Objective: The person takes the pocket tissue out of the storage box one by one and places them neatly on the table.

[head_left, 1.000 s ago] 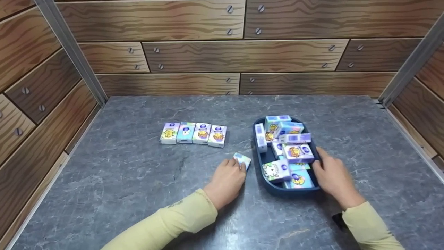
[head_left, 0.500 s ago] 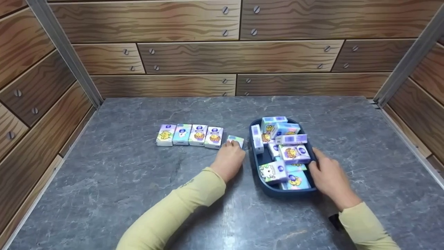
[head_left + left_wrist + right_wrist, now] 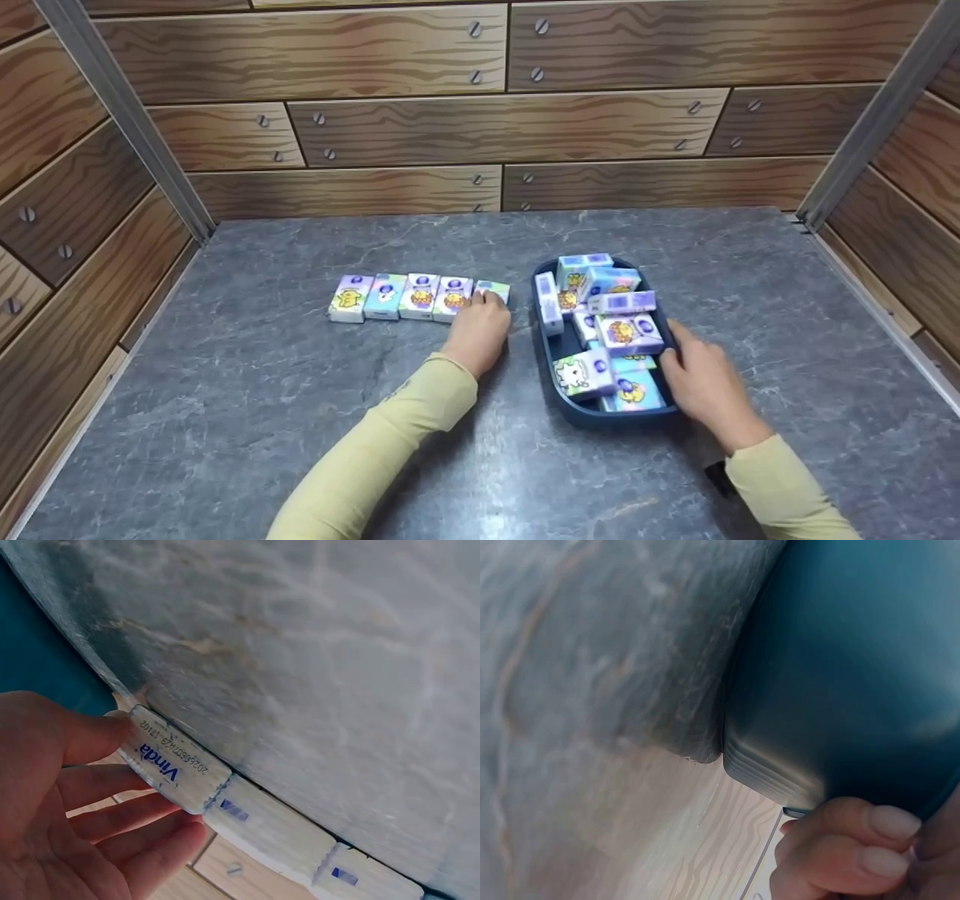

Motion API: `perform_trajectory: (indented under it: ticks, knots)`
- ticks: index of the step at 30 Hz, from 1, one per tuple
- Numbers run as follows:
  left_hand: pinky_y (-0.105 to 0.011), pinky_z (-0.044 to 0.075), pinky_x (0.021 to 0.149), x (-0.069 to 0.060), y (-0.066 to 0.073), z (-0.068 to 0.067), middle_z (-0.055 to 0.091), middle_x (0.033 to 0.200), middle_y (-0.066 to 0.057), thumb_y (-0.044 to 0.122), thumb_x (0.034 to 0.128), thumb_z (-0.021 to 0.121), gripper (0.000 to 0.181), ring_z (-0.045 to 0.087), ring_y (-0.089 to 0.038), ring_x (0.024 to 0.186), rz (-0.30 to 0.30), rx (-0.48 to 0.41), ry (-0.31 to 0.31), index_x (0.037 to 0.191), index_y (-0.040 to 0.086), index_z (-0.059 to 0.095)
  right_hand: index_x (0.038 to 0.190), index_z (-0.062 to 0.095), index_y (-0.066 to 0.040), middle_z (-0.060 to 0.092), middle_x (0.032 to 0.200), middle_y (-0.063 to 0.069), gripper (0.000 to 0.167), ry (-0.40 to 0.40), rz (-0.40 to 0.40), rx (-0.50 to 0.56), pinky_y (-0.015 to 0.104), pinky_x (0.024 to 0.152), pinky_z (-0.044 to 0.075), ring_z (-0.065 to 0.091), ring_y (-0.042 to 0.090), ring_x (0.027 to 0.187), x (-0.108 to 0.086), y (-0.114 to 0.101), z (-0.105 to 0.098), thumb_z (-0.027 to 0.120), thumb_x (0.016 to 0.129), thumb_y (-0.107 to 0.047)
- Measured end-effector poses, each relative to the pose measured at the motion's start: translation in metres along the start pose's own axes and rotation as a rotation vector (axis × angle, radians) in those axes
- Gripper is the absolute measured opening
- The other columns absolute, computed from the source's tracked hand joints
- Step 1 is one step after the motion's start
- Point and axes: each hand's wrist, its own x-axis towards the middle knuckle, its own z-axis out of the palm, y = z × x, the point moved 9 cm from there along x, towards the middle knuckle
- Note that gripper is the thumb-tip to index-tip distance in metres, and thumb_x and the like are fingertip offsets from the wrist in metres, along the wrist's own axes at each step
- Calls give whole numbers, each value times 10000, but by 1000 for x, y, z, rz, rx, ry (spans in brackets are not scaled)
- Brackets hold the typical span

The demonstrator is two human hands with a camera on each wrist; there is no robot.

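1. Two pale yellow sleeves are seen nearest, the left sleeve (image 3: 375,442) extended from the bottom edge and the right sleeve (image 3: 784,484) from the lower right
2. The dark blue tray (image 3: 600,418) is gripped at its right side by the right hand (image 3: 709,386), and curled fingers are shown against it in the right wrist view
3. At the tray's near end, a white-figure pack (image 3: 583,373) is propped on the left and a blue pack (image 3: 636,391) is laid on the right
4. Behind these, an orange-figure pack (image 3: 628,333) is rested on others, and a narrow-side-up pack (image 3: 549,304) is lodged along the left wall
5. Left of the tray, the end pack (image 3: 493,287) is held between thumb and fingers of the left hand (image 3: 478,334), on the grey marbled tabletop (image 3: 225,390); "Vinda" is printed on its edge
6. By the end pack, at the right end, a row of four packs (image 3: 419,295) is lined up side by side
7. Farthest off, the space is closed by a plank-patterned back wall (image 3: 375,135)
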Motion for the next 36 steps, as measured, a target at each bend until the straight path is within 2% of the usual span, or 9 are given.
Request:
perform_trajectory:
  ticks: [6, 12, 19, 22, 26, 32, 36]
  knots:
    - [-402, 528, 764, 1, -2, 1, 621, 1055, -187, 43, 897, 550, 253, 613, -301, 921, -23, 8, -27, 1110, -38, 660, 1450, 278, 82, 398, 1369, 351, 530, -7, 1, 1, 614, 968, 362, 431, 468, 1228, -1, 0, 2, 367, 985, -156]
    - [-392, 507, 743, 1, -6, 1, 626, 996, -127, 101, 887, 575, 212, 600, -275, 903, -48, 5, -34, 1063, 36, 673, 1456, 289, 60, 420, 1355, 344, 528, -7, -5, -8, 614, 955, 372, 453, 466, 1209, -1, -1, 2, 375, 989, -172]
    - [-411, 493, 789, 2, -10, 3, 610, 1021, -124, 179, 838, 635, 294, 594, -287, 942, -55, -60, -88, 1091, 31, 654, 1458, 288, 54, 417, 1361, 340, 525, -6, -8, -14, 618, 953, 371, 447, 471, 1211, -2, -2, 1, 368, 992, -174]
    - [-407, 497, 801, 2, -10, -1, 601, 1020, -126, 193, 819, 652, 330, 598, -288, 942, -50, -96, -99, 1098, 17, 643, 1458, 288, 56, 414, 1362, 341, 526, -6, -5, -14, 619, 950, 373, 448, 470, 1211, -3, -1, 0, 367, 991, -174]
    - [-414, 505, 802, 3, -11, -17, 605, 1003, -127, 162, 840, 621, 278, 608, -292, 923, -41, -157, -52, 1074, 12, 644, 1457, 286, 59, 415, 1359, 345, 527, -5, -10, -9, 620, 946, 375, 451, 472, 1206, -2, -1, 0, 368, 992, -175]
    - [-408, 496, 842, 8, -9, -51, 601, 1021, -108, 205, 933, 556, 238, 596, -274, 942, -17, -261, 37, 1094, 46, 630, 1458, 282, 61, 410, 1363, 344, 529, -4, -9, -5, 619, 958, 366, 441, 473, 1216, -2, -1, 0, 372, 992, -174]
    - [-388, 476, 880, 7, 4, -78, 589, 1036, -88, 223, 956, 545, 241, 578, -243, 959, 55, -352, 131, 1116, 55, 612, 1457, 276, 66, 399, 1372, 345, 530, -12, -7, -1, 618, 975, 352, 424, 476, 1230, -2, 0, 0, 368, 994, -173]
